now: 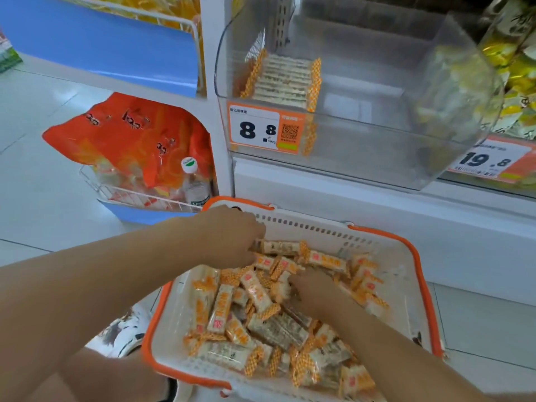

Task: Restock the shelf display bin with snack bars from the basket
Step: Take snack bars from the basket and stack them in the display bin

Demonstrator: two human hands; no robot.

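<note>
Left hand [232, 236] pinches a snack bar [278, 247] at frame centre; right hand [316, 288], grip indiscernible, digs into the basket [417, 274], below the bin [333, 146] for short transfers.

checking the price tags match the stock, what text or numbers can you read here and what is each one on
"8 8": price tag on the front of the clear display bin; it also carries a QR code, and its small print is too blurred to read.
"19.8": price tag on the neighbouring bin to the right.
Print on the snack bars in the basket, the orange bags and the bottle: too small or blurred to read.
</note>
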